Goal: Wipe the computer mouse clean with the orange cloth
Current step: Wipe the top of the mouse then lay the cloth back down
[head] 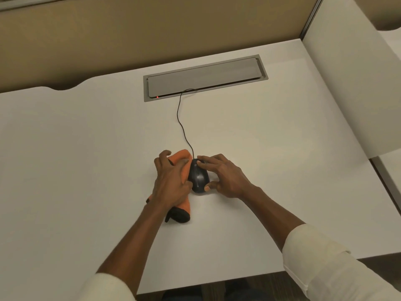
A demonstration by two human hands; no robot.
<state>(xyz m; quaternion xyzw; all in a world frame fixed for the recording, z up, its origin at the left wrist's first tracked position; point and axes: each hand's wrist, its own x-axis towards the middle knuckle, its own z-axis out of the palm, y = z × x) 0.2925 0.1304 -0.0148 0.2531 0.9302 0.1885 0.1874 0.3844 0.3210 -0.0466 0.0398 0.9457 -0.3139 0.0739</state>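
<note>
Item, white bench [86, 148]: lying bare across most of the view, carrying every article listed. Item, left hand [171, 181]: lying palm down on the orange cloth [181, 160], fingers spread rather than closed, its grip pressing the fabric flat against the left flank of the mouse. The cloth is bunching beneath that hand, one orange end showing beyond the fingertips, the other end with its dark edging trailing toward the near edge under the wrist. Item, computer mouse [198, 178]: black, sitting upright on the bench near the middle, touching the cloth on its left. Its thin black cable [181, 124] is running away to a grey hatch [205, 78] set into the bench, where a small red light [157, 97] is glowing. Item, right hand [225, 177]: its grip pinching the mouse, fingertips resting on the front buttons, thumb bearing on the near right side. Item, cream sleeves [325, 261]: rolled back on both forearms
</note>
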